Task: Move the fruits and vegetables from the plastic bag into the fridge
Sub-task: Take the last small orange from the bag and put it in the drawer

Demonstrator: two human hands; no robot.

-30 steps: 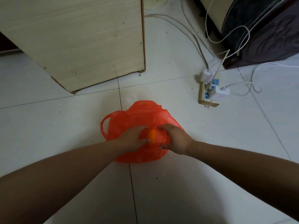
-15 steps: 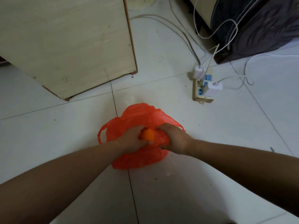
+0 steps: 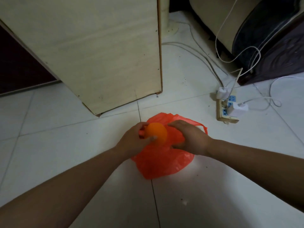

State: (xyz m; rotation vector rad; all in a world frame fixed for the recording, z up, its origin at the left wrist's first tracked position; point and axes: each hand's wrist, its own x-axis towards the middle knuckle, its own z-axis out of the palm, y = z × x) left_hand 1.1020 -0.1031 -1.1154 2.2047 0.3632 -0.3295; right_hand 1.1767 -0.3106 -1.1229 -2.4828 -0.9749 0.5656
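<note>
Gripping orange (image 3: 156, 132) in left hand (image 3: 133, 143), fingers (image 3: 142, 125) curled round it, just above plastic bag (image 3: 164, 163) on floor. Pinning bag with right hand (image 3: 189, 139) (fingers bent, probably pinching film). Round fruit, no long axis; left hand nearer.

One orange (image 3: 156, 132) shows, and one red plastic bag (image 3: 164, 163). Two hands are in view: a left hand (image 3: 131, 143) and a right hand (image 3: 190, 139). There is one pale wooden cabinet (image 3: 98, 55). One power strip (image 3: 221, 116) carries two white adapters (image 3: 236, 109) — and the white cables (image 3: 221, 46) number perhaps four, too tangled to count surely.
</note>
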